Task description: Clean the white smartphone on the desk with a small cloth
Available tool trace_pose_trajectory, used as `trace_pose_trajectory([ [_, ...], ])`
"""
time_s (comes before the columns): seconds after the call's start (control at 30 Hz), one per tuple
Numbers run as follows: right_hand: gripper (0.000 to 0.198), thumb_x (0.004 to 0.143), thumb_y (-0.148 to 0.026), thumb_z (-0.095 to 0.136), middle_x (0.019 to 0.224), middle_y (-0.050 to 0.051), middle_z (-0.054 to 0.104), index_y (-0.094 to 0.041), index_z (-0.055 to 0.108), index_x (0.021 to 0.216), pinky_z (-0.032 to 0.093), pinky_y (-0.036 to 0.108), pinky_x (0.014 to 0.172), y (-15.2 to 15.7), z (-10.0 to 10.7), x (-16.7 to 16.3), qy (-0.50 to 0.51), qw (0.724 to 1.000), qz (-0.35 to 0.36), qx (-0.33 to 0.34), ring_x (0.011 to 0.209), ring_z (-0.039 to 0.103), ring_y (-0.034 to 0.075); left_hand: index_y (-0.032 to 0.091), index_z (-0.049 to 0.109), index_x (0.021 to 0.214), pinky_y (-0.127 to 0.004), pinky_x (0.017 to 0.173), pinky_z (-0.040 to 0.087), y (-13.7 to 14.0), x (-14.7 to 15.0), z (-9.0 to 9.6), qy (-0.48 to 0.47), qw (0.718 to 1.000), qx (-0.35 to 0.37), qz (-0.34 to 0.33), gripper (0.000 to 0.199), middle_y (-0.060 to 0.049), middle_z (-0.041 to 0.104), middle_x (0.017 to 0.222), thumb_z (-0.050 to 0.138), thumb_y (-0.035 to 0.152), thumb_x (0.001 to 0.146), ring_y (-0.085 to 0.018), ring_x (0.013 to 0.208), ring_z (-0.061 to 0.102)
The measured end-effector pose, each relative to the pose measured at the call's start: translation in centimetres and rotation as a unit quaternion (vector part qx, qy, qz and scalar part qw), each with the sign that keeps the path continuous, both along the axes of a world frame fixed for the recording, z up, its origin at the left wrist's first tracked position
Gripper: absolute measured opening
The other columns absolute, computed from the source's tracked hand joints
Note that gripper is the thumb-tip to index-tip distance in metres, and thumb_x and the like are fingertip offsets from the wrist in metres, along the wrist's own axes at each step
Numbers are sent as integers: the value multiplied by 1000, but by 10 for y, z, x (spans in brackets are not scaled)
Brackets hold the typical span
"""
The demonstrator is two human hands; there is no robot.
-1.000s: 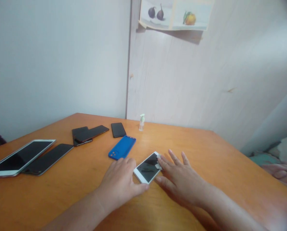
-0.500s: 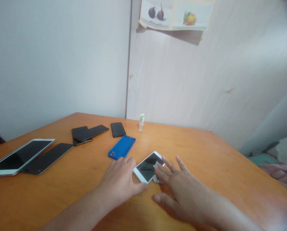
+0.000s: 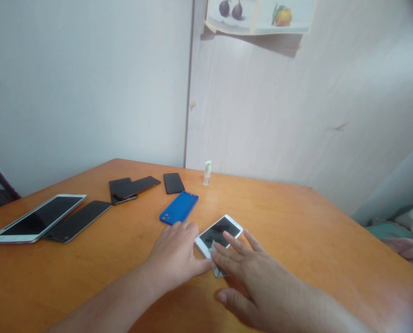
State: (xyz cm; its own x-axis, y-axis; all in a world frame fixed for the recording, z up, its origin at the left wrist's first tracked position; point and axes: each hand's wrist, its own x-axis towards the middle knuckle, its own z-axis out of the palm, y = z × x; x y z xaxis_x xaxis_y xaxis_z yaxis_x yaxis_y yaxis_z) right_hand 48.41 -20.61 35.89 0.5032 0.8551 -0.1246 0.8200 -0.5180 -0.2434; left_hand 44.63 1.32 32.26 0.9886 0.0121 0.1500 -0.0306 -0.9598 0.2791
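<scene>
A white smartphone (image 3: 223,228) with a dark screen lies on the table, tilted away to the right. My left hand (image 3: 175,249) steadies it at its left end, fingers at the upper edge and thumb at the near corner. My right hand (image 3: 251,273) lies over the phone's near right side with its fingers outstretched and spread. Under those fingertips a small pale wipe or cloth (image 3: 212,247) rests on the screen, mostly covered by the hand. Just beyond my left hand is a blue phone case (image 3: 180,207).
To the left lie a white tablet (image 3: 46,217) and a black phone (image 3: 79,222) touching it. Farther back are two overlapping dark phones (image 3: 137,186) and another dark phone (image 3: 173,183). A small clear pump bottle (image 3: 206,174) stands near the table's (image 3: 279,208) back edge.
My right fingers have slid the wipe leftward over the screen, toward my left thumb. The left hand keeps its place on the phone. The whole view has shifted slightly.
</scene>
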Motion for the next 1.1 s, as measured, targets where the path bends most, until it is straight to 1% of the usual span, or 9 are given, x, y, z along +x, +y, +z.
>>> trace_pose_trajectory([
  [0.2,63,95,-54,47,153,9,44,-22,44,149,2,68,117,-1,3,8,-32,997,-70,-13,147,20,41,23,56,86,-35,72,40,1,1,-2,-2,1000,5,-3,50,-6,64,92,71,67,66,-29,92,59],
  [0.33,58,97,-53,45,153,5,45,-28,42,150,10,61,119,1,6,3,16,1000,9,1,148,20,36,22,56,85,-35,71,39,1,0,-2,-11,1000,6,-9,51,-6,64,92,65,70,70,-29,91,58],
  [0.4,56,98,-53,42,152,4,46,-31,42,149,12,61,119,0,4,6,23,1000,16,4,148,20,35,22,56,84,-35,70,39,1,0,-1,-7,1000,5,-10,51,-6,64,91,65,71,70,-29,91,58],
  [0.57,57,100,-54,34,152,9,45,-25,45,148,6,72,114,-2,-5,20,-33,996,-83,4,148,17,40,23,56,85,-36,73,41,1,0,-1,-4,1000,2,-8,48,-6,64,94,71,65,67,-30,93,58],
  [0.77,49,102,-50,32,153,1,45,-34,43,147,15,64,117,4,-6,14,19,999,8,25,148,21,34,22,55,85,-34,69,41,-1,-1,3,3,1000,-12,1,48,-7,65,94,69,65,68,-30,93,59],
  [0.83,51,102,-49,29,155,1,41,-33,41,149,11,66,117,2,-12,22,10,999,-27,22,148,18,35,22,56,86,-35,71,42,-1,-1,4,6,1000,-14,3,47,-7,65,95,70,63,68,-30,94,59],
  [0.97,55,102,-48,31,158,7,36,-23,42,150,6,71,114,-1,-21,37,-43,991,-123,11,149,13,39,22,57,88,-36,73,43,-1,-1,5,12,1000,-18,0,47,-8,65,99,72,60,66,-31,96,59],
  [1.03,54,102,-47,32,157,6,37,-25,42,149,8,69,115,1,-19,32,-37,994,-100,23,149,15,38,22,56,87,-36,73,43,-1,-1,4,10,1000,-18,-3,47,-8,65,98,71,61,67,-30,95,59],
  [1.1,51,102,-48,32,156,3,40,-31,40,150,12,65,117,4,-15,23,-4,998,-37,41,149,17,34,22,56,86,-35,71,43,-1,-1,4,5,1000,-16,-2,46,-7,65,95,70,62,67,-30,94,59],
])
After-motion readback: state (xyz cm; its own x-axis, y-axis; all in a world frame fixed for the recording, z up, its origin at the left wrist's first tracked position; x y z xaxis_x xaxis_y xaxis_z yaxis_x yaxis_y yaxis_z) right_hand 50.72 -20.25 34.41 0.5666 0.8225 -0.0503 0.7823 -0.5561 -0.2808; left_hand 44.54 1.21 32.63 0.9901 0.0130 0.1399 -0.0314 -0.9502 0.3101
